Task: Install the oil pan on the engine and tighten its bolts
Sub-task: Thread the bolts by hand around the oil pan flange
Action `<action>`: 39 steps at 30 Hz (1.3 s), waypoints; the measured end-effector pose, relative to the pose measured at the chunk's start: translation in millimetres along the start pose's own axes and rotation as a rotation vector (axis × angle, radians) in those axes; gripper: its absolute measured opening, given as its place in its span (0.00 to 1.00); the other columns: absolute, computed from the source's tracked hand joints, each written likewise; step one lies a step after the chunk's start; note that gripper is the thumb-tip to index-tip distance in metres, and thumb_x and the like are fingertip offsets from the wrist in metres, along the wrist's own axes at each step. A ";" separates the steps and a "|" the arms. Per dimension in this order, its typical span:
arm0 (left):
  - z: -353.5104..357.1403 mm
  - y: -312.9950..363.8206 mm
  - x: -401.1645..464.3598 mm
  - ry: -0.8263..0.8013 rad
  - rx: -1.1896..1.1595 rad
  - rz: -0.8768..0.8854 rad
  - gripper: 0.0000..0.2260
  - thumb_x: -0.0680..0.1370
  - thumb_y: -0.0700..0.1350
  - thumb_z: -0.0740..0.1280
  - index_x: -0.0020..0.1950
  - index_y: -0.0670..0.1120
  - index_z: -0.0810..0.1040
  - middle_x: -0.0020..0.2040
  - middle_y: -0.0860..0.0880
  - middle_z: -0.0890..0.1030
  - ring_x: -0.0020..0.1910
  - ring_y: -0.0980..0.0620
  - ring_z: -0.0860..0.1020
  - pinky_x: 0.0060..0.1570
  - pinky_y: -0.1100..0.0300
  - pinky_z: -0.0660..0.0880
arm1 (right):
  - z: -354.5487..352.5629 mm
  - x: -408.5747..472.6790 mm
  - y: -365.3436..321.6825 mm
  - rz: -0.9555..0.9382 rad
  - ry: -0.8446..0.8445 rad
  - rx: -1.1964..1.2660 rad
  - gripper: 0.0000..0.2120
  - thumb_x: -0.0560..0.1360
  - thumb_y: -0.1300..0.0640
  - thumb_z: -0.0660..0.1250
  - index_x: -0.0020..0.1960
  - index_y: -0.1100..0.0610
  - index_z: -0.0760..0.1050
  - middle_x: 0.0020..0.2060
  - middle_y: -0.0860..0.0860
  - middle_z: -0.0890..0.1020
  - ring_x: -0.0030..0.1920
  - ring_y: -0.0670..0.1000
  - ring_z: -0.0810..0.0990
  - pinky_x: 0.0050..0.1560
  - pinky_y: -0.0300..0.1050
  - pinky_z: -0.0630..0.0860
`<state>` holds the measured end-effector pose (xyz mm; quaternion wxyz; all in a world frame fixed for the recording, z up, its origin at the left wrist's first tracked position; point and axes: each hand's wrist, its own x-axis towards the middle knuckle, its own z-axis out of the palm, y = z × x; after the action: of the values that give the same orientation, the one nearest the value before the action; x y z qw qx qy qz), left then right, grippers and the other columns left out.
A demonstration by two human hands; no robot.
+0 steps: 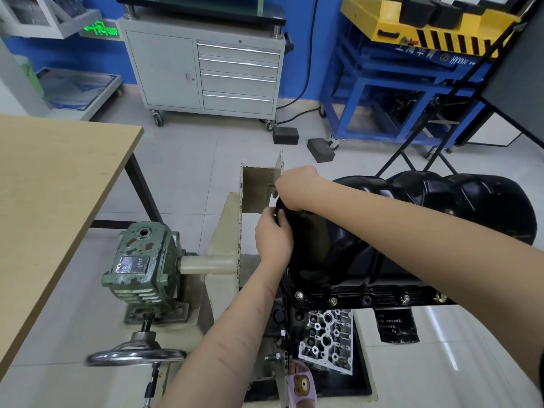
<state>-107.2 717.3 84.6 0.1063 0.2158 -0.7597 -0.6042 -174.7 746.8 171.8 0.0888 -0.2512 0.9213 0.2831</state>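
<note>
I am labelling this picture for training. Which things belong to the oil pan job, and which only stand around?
Job: oil pan; flange bolts; engine; left hand; right hand.

Standing around: wooden table; grey drawer cabinet; two black blocks; blue rack.

I have both arms stretched forward, and my two hands meet close together, left below right. My left forearm climbs from the bottom edge, bare, with faint marks along its skin. The left hand [273, 234] shows its back to me, wrist straight, fingers curled over a dark edge and gripping it. My right arm crosses in from the right side, long and nearly level, also bare. The right hand [297, 184] sits just above the left, knuckles up, wrist bent down a little, fingers curled under and out of my sight. I cannot tell what they hold. The hands almost touch.
</note>
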 end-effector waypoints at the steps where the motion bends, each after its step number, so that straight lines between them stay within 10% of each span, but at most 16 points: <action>1: 0.1 0.0 -0.1 -0.001 -0.001 -0.002 0.08 0.80 0.43 0.57 0.50 0.40 0.73 0.41 0.50 0.73 0.41 0.49 0.71 0.40 0.60 0.64 | 0.4 0.0 -0.1 -0.003 0.000 -0.012 0.16 0.76 0.62 0.57 0.63 0.56 0.71 0.59 0.52 0.74 0.58 0.55 0.75 0.51 0.46 0.72; 39: -1.4 -1.0 -0.7 0.007 -0.008 0.022 0.08 0.80 0.42 0.57 0.49 0.40 0.73 0.40 0.50 0.74 0.41 0.49 0.72 0.39 0.60 0.65 | -7.0 -1.1 3.3 0.012 -0.043 0.084 0.09 0.74 0.64 0.57 0.50 0.57 0.73 0.43 0.51 0.70 0.43 0.54 0.71 0.43 0.44 0.68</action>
<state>-105.7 716.3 84.0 0.1166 0.2092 -0.7592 -0.6052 -175.6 745.7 179.5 0.1175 -0.2354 0.9318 0.2500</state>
